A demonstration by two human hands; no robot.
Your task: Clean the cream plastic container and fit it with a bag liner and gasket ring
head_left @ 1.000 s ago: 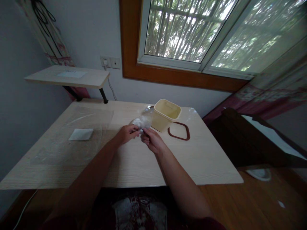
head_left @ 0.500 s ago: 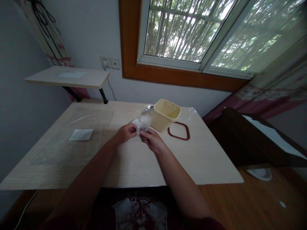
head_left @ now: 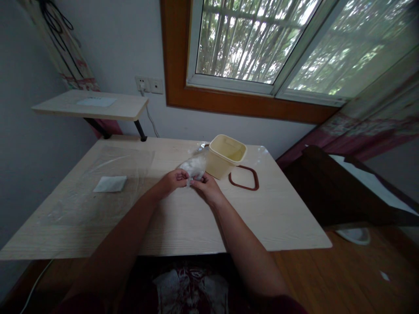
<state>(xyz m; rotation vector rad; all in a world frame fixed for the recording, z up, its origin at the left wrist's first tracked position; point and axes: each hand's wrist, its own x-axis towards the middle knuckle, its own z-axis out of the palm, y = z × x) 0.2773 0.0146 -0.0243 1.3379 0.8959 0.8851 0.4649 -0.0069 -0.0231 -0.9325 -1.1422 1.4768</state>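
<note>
A clear plastic bag (head_left: 194, 167) with whitish contents is pinched at its gathered near end by both hands, just above the table. My left hand (head_left: 175, 179) grips it from the left, fingers closed. From the right, my right hand (head_left: 207, 185) closes on the same end, thumb and fingers almost meeting the left ones. What exactly fills the bag I cannot make out. Right behind it stands an open pale yellow plastic container (head_left: 218, 165), tapered and square-mouthed. A brown rounded-square ring (head_left: 257, 179) lies flat at the container's right.
A large clear plastic sheet (head_left: 78, 205) covers the left part of the wooden table (head_left: 281, 226), bearing a white folded paper or packet (head_left: 110, 183). Crumpled clear plastic (head_left: 200, 148) sits beside the container. At the back left a raised shelf (head_left: 124, 111) stands on black legs.
The right fingers have shifted slightly on the bag's gathered end. The bag, container and ring stay in place; the view has moved a little.
</note>
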